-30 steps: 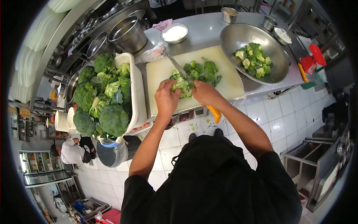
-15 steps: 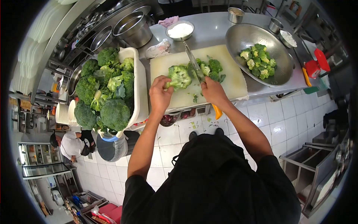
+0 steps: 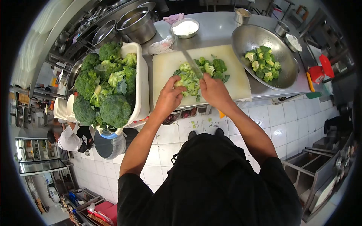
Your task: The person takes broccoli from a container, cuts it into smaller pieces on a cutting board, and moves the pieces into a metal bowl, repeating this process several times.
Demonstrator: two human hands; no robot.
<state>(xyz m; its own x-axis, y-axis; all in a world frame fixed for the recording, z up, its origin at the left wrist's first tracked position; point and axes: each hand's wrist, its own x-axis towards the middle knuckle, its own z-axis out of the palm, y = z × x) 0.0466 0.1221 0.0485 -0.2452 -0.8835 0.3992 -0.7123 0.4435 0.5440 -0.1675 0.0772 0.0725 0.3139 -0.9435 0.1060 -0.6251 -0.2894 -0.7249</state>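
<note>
Over the cutting board (image 3: 164, 67), my right hand (image 3: 215, 90) is closed around a knife (image 3: 191, 61) with an orange handle, its blade slanting up and to the left. My left hand (image 3: 170, 96) has its fingers curled round a broccoli head (image 3: 187, 79), turned with pale stalks facing up, left of the blade. Cut florets (image 3: 215, 68) lie just right of the knife. Left of the board, a white tub (image 3: 142, 88) is heaped with whole broccoli (image 3: 115, 111). To the right, a steel colander (image 3: 241, 39) holds more cut florets (image 3: 264, 62).
Behind the board stand a bowl of white powder (image 3: 185, 28) and a crumpled cloth (image 3: 161, 46). Large steel pots (image 3: 136, 28) are at the back left. A red scale-like item (image 3: 325, 67) sits at the far right. Another person (image 3: 70, 138) is at the left.
My left hand has moved right and a little down, and the broccoli head now shows its stalks. The knife blade has shifted lower over it.
</note>
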